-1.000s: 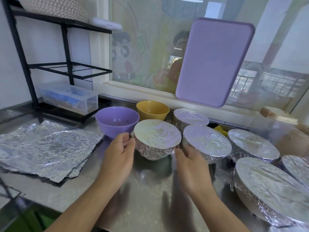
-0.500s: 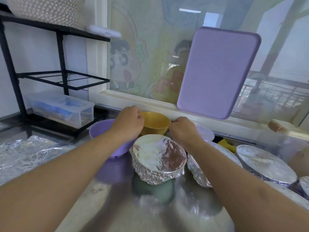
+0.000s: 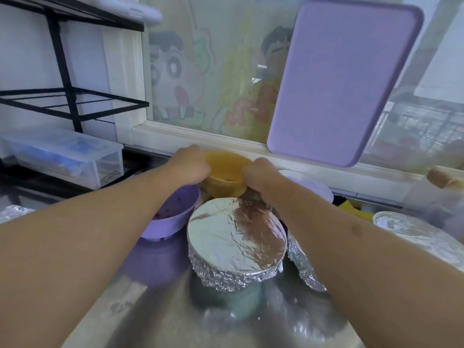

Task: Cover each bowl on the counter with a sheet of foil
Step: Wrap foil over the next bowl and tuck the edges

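**Yellow bowl held at the far reach, still bare**

The steel counter (image 3: 155,320) runs away from the person towards the window sill. Close under the forearms sits a foil-covered bowl (image 3: 237,243), its sheet crimped tight down the sides; more wrapped bowls lie right of the right arm. Under the left forearm is the purple bowl (image 3: 173,212), uncovered, with dark reddish specks inside. Farthest out, between the two hands, is the yellow bowl (image 3: 227,177), uncovered, a few reddish bits at its bottom. The left hand (image 3: 188,163) curls round its left rim and the right hand (image 3: 261,175) grips its right side, equally near. I judge it must come back over the wrapped bowl.
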Demonstrator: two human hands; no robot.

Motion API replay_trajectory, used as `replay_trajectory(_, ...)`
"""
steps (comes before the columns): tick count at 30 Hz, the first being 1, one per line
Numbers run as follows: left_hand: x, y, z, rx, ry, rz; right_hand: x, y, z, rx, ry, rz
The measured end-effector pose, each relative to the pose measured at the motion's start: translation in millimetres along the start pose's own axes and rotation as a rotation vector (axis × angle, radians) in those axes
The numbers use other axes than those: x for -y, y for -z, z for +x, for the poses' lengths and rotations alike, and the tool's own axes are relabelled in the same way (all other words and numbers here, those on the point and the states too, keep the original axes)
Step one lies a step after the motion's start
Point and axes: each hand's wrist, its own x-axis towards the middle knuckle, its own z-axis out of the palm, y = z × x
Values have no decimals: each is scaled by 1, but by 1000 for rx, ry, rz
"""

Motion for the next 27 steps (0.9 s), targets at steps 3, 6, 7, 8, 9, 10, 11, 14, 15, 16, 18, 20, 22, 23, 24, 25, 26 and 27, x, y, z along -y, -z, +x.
replay_trajectory(3, -7, 16, -11, -123, 2, -123, 4, 18, -7, -51, 58, 231)
replay_trajectory(6, -32, 36, -47, -318, -8, -283, 15, 46, -33, -113, 118, 272)
replay_trajectory(7, -41, 42, -61, -379, -12, -320, 18, 57, -47, -135, 134, 272)
replay_trajectory(8, -49, 48, -79, -425, -16, -340, 18, 67, -61, -163, 159, 279)
replay_trajectory(9, -55, 54, -97, -464, -31, -344, 19, 78, -80, -183, 172, 293)
replay_trajectory(10, -62, 59, -118, -491, -39, -346, 17, 87, -99, -206, 183, 292)
replay_trajectory(11, -68, 64, -139, -516, -56, -352, 13, 95, -121, -217, 178, 285)
replay_trajectory(14, -78, 66, -204, -551, -95, -418, -8, 105, -183, -227, 197, 256)
replay_trajectory(15, -79, 61, -226, -555, -108, -464, -16, 105, -207, -233, 221, 246)
replay_trajectory(16, -80, 54, -248, -546, -116, -516, -25, 104, -228, -235, 230, 233)
replay_trajectory(18, -76, 29, -289, -502, -113, -577, -47, 95, -270, -193, 213, 255)
replay_trajectory(20, -65, 0, -319, -463, -79, -559, -73, 81, -304, -131, 206, 281)
replay_trajectory(22, -54, -25, -341, -427, -50, -576, -98, 66, -325, -106, 188, 292)
replay_trajectory(23, -51, -36, -349, -404, -41, -596, -109, 59, -333, -99, 158, 312)
replay_trajectory(24, -48, -45, -357, -384, -26, -610, -118, 52, -337, -90, 130, 333)
replay_trajectory(25, -47, -51, -363, -376, -18, -615, -125, 46, -341, -91, 108, 357)
replay_trajectory(26, -45, -58, -367, -374, -8, -617, -131, 41, -343, -99, 97, 367)
replay_trajectory(27, -45, -62, -372, -374, 2, -617, -135, 37, -345, -107, 98, 367)
